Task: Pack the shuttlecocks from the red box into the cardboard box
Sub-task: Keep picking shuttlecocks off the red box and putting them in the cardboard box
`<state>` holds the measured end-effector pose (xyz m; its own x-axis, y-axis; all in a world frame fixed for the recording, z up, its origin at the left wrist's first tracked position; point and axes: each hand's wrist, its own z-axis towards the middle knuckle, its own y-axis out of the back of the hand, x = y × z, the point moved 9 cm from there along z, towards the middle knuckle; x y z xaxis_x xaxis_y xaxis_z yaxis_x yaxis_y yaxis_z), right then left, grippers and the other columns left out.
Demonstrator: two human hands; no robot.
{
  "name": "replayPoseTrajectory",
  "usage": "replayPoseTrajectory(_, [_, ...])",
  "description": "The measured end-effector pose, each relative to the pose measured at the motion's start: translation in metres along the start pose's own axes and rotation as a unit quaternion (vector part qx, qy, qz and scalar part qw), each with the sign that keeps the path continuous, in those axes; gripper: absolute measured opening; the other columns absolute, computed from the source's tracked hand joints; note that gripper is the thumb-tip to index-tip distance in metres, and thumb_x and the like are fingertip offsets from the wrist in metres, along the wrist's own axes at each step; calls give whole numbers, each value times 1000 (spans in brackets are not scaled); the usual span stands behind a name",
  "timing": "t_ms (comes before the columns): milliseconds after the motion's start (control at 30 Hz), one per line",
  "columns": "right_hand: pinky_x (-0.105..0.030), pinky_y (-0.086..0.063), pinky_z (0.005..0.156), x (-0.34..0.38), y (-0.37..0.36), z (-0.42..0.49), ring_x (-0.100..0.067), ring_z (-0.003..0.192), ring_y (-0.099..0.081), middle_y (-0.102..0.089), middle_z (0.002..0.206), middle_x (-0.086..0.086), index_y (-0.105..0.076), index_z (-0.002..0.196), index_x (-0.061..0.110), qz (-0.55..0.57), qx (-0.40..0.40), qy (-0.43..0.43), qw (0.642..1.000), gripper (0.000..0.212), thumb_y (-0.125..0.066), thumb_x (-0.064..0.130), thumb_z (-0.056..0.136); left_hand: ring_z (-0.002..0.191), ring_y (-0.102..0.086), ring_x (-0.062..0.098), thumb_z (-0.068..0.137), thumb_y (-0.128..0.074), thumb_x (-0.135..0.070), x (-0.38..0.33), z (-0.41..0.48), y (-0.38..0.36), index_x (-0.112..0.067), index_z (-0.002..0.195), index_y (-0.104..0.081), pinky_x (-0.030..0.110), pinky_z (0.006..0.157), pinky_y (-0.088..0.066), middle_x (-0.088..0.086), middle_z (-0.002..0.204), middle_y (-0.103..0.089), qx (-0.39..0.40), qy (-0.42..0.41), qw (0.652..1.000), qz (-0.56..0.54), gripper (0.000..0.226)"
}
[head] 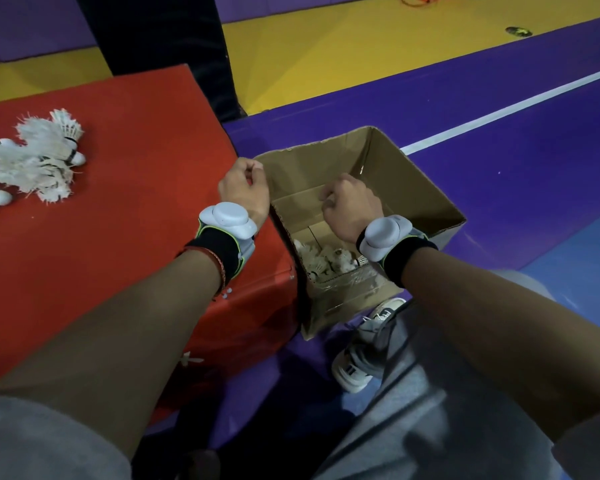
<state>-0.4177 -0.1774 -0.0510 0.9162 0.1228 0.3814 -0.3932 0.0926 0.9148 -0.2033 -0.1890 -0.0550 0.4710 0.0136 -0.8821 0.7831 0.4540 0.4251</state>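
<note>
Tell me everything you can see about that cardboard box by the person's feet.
The cardboard box is plain brown card, open on top, flaps standing up. It sits on the purple floor beside the red box. White shuttlecocks lie heaped at its bottom. The right hand hangs over the opening, fingers curled; the left hand is by its left rim.

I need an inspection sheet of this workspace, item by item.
Surface: red box beside cardboard box, on purple floor.
Job's things: loose shuttlecocks piled on the red box; packed shuttlecocks inside the cardboard box.
Clutter: small dark object on yellow floor.
Hands: left hand at the cardboard box's rim, right hand over it; both curled, contents hidden.
Cables: orange cord, far off.
Surroundings: black post, white line, shoe.
</note>
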Motion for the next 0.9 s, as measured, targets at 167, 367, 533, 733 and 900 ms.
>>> replayPoseTrajectory(167, [-42,-53,76,38,-9,1,-32,96,-62,-60,112,-1,-71,100,22,36,-11,21,999,24,-53,13,86,74,-70,24,87,-43,-33,15,5,42,-33,81,-60,41,72,-57,-7,82,-70,-30,8,999,20,18])
replayPoseTrajectory(367, [-34,-45,71,92,-16,6,-30,97,-61,-61,110,1,-69,98,26,86,-25,53,995,27,-49,13,85,77,-71,24,85,-40,-30,32,17,97,-29,86,-63,40,76,-56,-5,85,-72,-70,4,997,36,23])
replayPoseTrajectory(533, [-39,-52,80,140,-31,10,-25,99,-62,-63,114,3,-69,104,28,103,-20,82,991,28,-51,14,86,82,-69,22,88,-45,-21,48,23,145,-22,92,-65,33,77,-55,-4,88,-72,-101,9,993,61,21])
replayPoseTrajectory(733, [-41,-51,82,224,-64,12,-26,105,-60,-62,115,1,-69,104,29,105,-6,118,987,30,-51,14,85,89,-65,21,91,-48,-13,83,25,217,-16,104,-66,24,71,-44,1,96,-71,-142,26,983,114,23])
replayPoseTrajectory(900, [-42,-50,83,291,-96,8,-25,110,-56,-60,118,2,-66,111,29,104,24,176,979,32,-52,13,86,85,-62,21,90,-48,-11,116,25,283,-14,106,-65,23,65,-37,2,98,-69,-185,44,970,150,23])
